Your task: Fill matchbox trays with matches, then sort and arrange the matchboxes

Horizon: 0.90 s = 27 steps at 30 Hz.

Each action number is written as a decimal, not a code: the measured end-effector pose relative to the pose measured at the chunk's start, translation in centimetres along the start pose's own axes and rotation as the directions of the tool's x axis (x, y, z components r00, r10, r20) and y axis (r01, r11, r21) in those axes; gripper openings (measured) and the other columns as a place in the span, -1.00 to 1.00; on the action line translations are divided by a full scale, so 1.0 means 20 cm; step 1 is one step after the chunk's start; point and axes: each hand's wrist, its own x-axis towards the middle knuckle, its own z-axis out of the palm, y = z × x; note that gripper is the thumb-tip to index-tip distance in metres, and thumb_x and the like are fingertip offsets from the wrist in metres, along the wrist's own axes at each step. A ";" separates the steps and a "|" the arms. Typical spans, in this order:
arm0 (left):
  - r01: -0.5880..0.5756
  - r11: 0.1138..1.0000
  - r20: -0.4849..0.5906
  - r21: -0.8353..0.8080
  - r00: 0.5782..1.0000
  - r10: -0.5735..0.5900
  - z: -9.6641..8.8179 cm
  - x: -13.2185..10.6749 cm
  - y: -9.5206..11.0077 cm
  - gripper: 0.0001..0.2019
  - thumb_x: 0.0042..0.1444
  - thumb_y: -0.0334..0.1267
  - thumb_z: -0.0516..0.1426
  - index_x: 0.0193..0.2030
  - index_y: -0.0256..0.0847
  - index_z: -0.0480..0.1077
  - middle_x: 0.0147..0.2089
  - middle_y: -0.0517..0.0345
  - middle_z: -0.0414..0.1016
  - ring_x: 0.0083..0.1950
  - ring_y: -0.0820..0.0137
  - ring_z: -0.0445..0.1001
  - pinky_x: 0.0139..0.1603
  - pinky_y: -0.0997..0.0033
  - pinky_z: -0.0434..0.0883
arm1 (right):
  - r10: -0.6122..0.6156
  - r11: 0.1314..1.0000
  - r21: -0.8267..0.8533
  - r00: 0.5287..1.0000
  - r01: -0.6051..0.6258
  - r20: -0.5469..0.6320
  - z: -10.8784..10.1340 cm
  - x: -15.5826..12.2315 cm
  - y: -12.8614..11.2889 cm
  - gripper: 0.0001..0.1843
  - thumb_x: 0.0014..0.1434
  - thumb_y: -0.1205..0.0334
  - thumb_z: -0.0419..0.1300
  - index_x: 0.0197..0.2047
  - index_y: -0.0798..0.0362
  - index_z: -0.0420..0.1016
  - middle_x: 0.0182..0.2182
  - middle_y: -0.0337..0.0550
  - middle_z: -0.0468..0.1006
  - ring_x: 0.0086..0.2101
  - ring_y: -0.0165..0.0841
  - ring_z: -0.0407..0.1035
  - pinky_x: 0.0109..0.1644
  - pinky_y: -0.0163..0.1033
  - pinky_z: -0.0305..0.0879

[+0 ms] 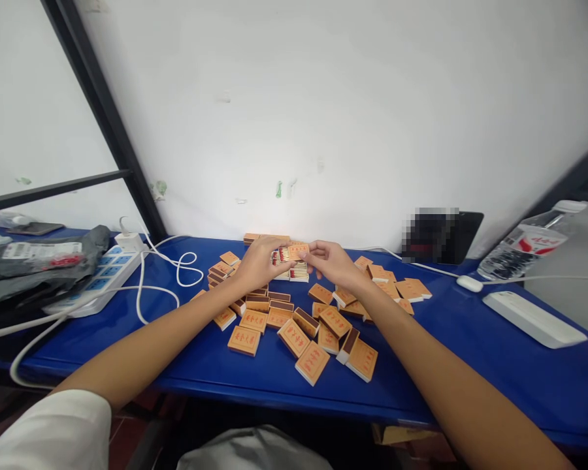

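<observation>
My left hand (259,261) and my right hand (332,261) meet above the far middle of the blue table (470,365), both pinching one orange matchbox (291,252) whose drawer is partly slid out, showing red match heads. Directly under it rests a small stack of open matchboxes (294,273). Several closed orange matchboxes (304,329) with red print are scattered over the table between and beneath my forearms.
A white power strip (102,277) with looping white cables lies at the left, beside a grey plastic bag (34,261). At the right are a clear water bottle (529,251) on its side, a white flat device (534,318) and a dark tablet (443,236) against the wall.
</observation>
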 end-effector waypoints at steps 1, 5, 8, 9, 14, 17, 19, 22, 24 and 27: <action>0.002 1.000 0.018 0.012 1.000 -0.002 0.00 0.00 0.00 -0.63 0.15 -0.20 0.41 0.07 -0.20 0.57 0.05 -0.03 0.67 0.06 0.13 0.59 0.15 0.05 0.48 | 0.009 1.000 -0.011 1.000 -0.009 -0.010 0.00 0.00 0.00 -0.55 0.15 -0.18 0.39 -0.28 0.06 0.47 -0.52 -0.22 0.54 -0.58 -0.45 0.34 -0.56 -0.35 0.25; 0.034 0.997 0.077 0.064 0.996 -0.039 -0.02 0.01 -0.02 -0.64 0.20 -0.12 0.38 0.09 -0.15 0.59 0.04 -0.02 0.68 0.03 0.12 0.59 0.13 0.05 0.48 | 0.058 0.997 -0.038 0.996 -0.061 -0.075 -0.03 0.01 0.00 -0.65 0.22 -0.05 0.37 -0.34 0.06 0.48 -0.56 -0.22 0.54 -0.62 -0.48 0.29 -0.57 -0.37 0.23; 0.055 0.994 0.077 0.099 0.995 -0.063 -0.05 0.03 -0.06 -0.63 0.23 -0.08 0.36 0.13 -0.13 0.59 0.04 -0.02 0.68 0.03 0.13 0.58 0.13 0.08 0.46 | 0.097 0.994 -0.036 0.981 -0.105 -0.170 -0.07 0.02 0.00 -0.71 0.26 0.03 0.36 -0.33 0.07 0.49 -0.58 -0.24 0.53 -0.65 -0.50 0.26 -0.58 -0.38 0.22; 0.063 0.992 0.078 0.113 0.994 -0.072 -0.07 0.03 -0.08 -0.62 0.23 -0.08 0.36 0.14 -0.14 0.58 0.04 -0.02 0.68 0.04 0.13 0.57 0.13 0.09 0.46 | 0.103 0.993 -0.035 0.973 -0.113 -0.206 -0.08 0.02 -0.01 -0.73 0.27 0.06 0.35 -0.33 0.07 0.49 -0.59 -0.24 0.53 -0.65 -0.50 0.26 -0.58 -0.38 0.22; 0.139 0.966 0.137 0.217 0.976 -0.171 -0.14 0.06 -0.26 -0.65 0.19 -0.08 0.37 0.04 -0.21 0.62 0.03 -0.06 0.65 0.07 0.08 0.54 0.15 0.09 0.42 | 0.110 0.989 -0.051 0.927 -0.137 -0.358 -0.13 0.04 0.00 -0.80 0.31 0.20 0.30 -0.35 0.08 0.48 -0.60 -0.24 0.52 -0.64 -0.49 0.28 -0.59 -0.40 0.22; 0.194 0.932 0.199 0.305 0.944 -0.262 -0.19 0.05 -0.40 -0.59 0.11 -0.08 0.39 0.06 -0.23 0.63 0.03 -0.11 0.64 0.08 0.03 0.52 0.18 0.08 0.40 | 0.107 0.988 -0.063 0.918 -0.141 -0.381 -0.14 0.04 0.01 -0.81 0.29 0.21 0.33 -0.34 0.09 0.49 -0.57 -0.22 0.53 -0.60 -0.47 0.35 -0.59 -0.41 0.23; 0.269 0.902 0.204 0.338 0.914 -0.350 -0.21 0.04 -0.48 -0.64 0.09 -0.12 0.37 0.01 -0.19 0.65 -0.01 -0.08 0.65 0.05 0.04 0.53 0.15 0.12 0.40 | 0.111 0.986 -0.075 0.919 -0.150 -0.378 -0.14 0.05 0.02 -0.79 0.27 0.19 0.35 -0.35 0.09 0.49 -0.55 -0.20 0.54 -0.58 -0.45 0.38 -0.59 -0.41 0.24; 0.328 0.887 0.236 0.324 0.881 -0.411 -0.24 0.02 -0.57 -0.83 0.13 -0.21 0.28 -0.19 -0.18 0.67 -0.15 0.00 0.68 -0.09 0.15 0.58 0.01 0.25 0.43 | 0.114 0.982 -0.102 0.923 -0.161 -0.368 -0.13 0.05 0.04 -0.76 0.25 0.15 0.36 -0.36 0.08 0.49 -0.54 -0.19 0.56 -0.59 -0.45 0.39 -0.60 -0.40 0.25; 0.351 0.888 0.267 0.298 0.862 -0.430 -0.25 0.01 -0.61 -0.85 0.14 -0.24 0.24 -0.25 -0.19 0.67 -0.20 0.04 0.70 -0.16 0.22 0.59 -0.08 0.32 0.43 | 0.104 0.981 -0.114 0.925 -0.155 -0.366 -0.13 0.05 0.05 -0.74 0.23 0.10 0.38 -0.36 0.08 0.49 -0.52 -0.17 0.57 -0.58 -0.44 0.40 -0.60 -0.40 0.26; 0.375 0.889 0.295 0.262 0.846 -0.444 -0.25 0.00 -0.62 -0.80 0.13 -0.18 0.23 -0.24 -0.20 0.67 -0.18 0.03 0.72 -0.17 0.24 0.60 -0.12 0.35 0.42 | 0.097 0.982 -0.117 0.924 -0.150 -0.371 -0.13 0.05 0.05 -0.70 0.20 0.04 0.40 -0.36 0.07 0.49 -0.51 -0.14 0.59 -0.56 -0.40 0.43 -0.60 -0.38 0.27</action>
